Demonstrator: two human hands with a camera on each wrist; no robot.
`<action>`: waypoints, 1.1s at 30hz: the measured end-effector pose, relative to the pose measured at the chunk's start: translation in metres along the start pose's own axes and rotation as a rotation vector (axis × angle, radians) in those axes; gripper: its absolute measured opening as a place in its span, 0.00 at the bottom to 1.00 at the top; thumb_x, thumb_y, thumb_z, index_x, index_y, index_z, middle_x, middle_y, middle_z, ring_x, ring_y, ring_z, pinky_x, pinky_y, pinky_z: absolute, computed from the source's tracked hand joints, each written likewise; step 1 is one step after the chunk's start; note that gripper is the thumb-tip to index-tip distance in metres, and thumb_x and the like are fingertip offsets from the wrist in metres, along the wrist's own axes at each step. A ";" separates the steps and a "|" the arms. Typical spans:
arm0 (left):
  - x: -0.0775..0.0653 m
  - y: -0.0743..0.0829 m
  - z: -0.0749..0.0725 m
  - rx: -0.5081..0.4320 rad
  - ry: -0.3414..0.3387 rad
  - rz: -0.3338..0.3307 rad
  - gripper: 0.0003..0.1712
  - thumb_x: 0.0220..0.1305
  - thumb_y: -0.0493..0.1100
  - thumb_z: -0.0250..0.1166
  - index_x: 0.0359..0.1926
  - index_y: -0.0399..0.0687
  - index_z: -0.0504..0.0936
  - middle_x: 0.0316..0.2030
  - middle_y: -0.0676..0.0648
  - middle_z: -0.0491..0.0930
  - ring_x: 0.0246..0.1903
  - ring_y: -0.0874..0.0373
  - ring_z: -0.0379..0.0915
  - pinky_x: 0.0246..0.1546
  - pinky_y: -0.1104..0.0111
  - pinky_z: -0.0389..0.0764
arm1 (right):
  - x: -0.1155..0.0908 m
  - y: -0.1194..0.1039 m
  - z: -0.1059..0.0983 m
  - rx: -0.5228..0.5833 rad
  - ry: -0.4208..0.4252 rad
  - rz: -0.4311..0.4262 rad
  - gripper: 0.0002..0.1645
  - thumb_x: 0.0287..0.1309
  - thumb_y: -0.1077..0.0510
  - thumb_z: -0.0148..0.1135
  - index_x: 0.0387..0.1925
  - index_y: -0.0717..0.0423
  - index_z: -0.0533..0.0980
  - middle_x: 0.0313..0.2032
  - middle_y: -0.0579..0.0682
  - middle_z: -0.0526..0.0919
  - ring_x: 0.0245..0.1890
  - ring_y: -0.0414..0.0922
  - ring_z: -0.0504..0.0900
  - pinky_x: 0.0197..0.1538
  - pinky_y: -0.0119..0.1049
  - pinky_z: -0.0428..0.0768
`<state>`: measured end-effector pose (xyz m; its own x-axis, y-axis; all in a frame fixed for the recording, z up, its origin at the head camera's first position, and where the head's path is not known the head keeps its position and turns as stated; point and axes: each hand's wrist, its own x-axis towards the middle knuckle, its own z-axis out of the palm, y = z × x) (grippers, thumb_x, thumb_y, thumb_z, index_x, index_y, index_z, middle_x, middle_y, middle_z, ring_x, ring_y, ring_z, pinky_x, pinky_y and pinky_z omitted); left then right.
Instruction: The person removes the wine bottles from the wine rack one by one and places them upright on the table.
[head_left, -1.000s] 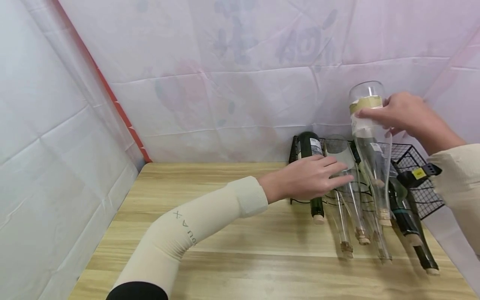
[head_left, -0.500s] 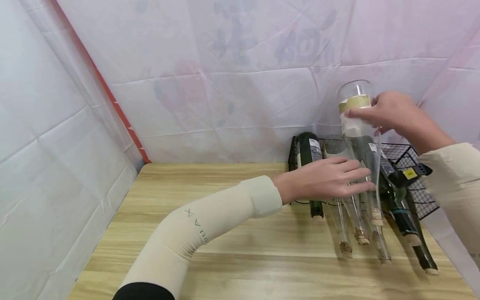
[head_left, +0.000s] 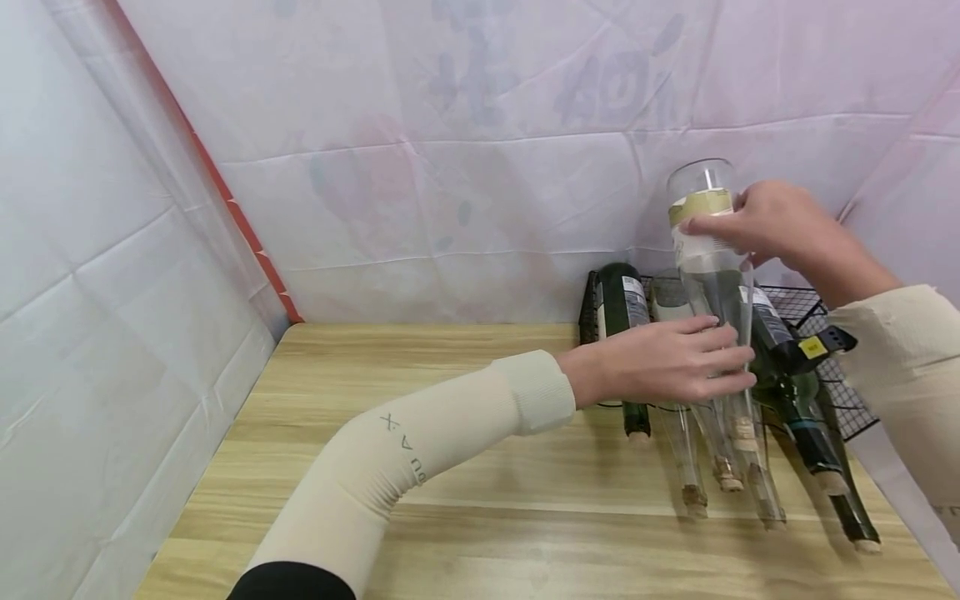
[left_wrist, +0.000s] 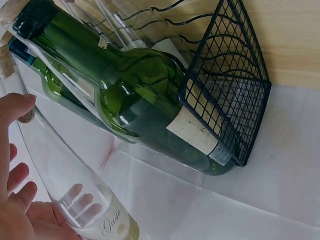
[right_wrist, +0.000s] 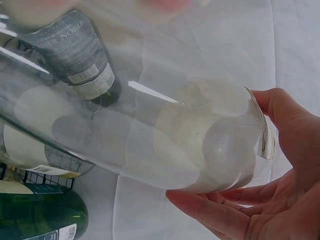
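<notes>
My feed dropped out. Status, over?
Right hand grips clear bottle, cork end down. Left hand at its lower half, contact unclear. Green bottle and wire basket close by, possible snag.

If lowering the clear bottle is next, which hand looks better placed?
Probably the right hand: it grips the clear bottle near its base. The left hand is nearer the neck, with no clear grip showing.

I am in a makeshift booth, creased white sheets walling my wood-grain counter at back and left
</notes>
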<state>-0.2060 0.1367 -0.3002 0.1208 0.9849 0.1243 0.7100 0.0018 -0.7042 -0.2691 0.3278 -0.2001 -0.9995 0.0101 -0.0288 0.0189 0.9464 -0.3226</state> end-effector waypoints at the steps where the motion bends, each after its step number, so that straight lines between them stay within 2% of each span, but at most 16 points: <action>1: 0.001 0.000 0.001 0.004 0.002 0.008 0.29 0.74 0.30 0.29 0.70 0.49 0.59 0.65 0.45 0.64 0.63 0.48 0.58 0.67 0.55 0.56 | 0.000 -0.001 0.000 0.002 -0.005 -0.001 0.63 0.44 0.18 0.53 0.49 0.77 0.65 0.38 0.71 0.76 0.22 0.51 0.81 0.23 0.45 0.75; 11: 0.006 0.008 0.002 0.012 0.012 0.100 0.31 0.73 0.26 0.25 0.68 0.44 0.61 0.63 0.46 0.67 0.61 0.48 0.60 0.66 0.53 0.58 | -0.001 -0.010 0.003 0.030 -0.019 -0.005 0.57 0.44 0.18 0.54 0.43 0.72 0.67 0.36 0.68 0.76 0.22 0.51 0.81 0.23 0.45 0.76; 18: 0.004 0.007 0.004 0.030 -0.057 0.154 0.30 0.72 0.25 0.28 0.69 0.43 0.59 0.65 0.45 0.65 0.64 0.45 0.56 0.68 0.51 0.51 | -0.001 -0.012 0.006 0.070 -0.048 -0.003 0.59 0.43 0.19 0.55 0.45 0.73 0.67 0.39 0.71 0.76 0.23 0.52 0.82 0.24 0.45 0.78; 22: 0.003 0.007 0.007 0.044 -0.073 0.181 0.29 0.72 0.25 0.27 0.67 0.43 0.60 0.65 0.44 0.65 0.65 0.44 0.54 0.69 0.51 0.48 | -0.003 -0.013 0.005 0.099 -0.079 -0.008 0.59 0.44 0.19 0.54 0.47 0.74 0.66 0.40 0.71 0.77 0.25 0.52 0.82 0.26 0.45 0.80; 29: 0.001 0.006 0.008 0.061 -0.039 0.204 0.28 0.71 0.26 0.23 0.60 0.41 0.64 0.60 0.42 0.70 0.63 0.41 0.58 0.68 0.50 0.50 | -0.005 -0.011 0.006 0.169 -0.098 -0.011 0.52 0.49 0.23 0.56 0.43 0.71 0.67 0.37 0.67 0.78 0.26 0.53 0.82 0.29 0.44 0.82; 33: 0.001 0.007 0.007 0.092 -0.048 0.234 0.27 0.70 0.27 0.22 0.60 0.40 0.63 0.58 0.41 0.71 0.62 0.40 0.59 0.67 0.48 0.52 | -0.004 -0.010 0.007 0.198 -0.095 -0.008 0.49 0.50 0.24 0.57 0.41 0.70 0.67 0.35 0.65 0.78 0.26 0.53 0.82 0.28 0.44 0.82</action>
<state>-0.2065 0.1386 -0.3099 0.2398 0.9674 -0.0814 0.6001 -0.2136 -0.7709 -0.2647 0.3158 -0.2032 -0.9931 -0.0360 -0.1116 0.0251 0.8641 -0.5027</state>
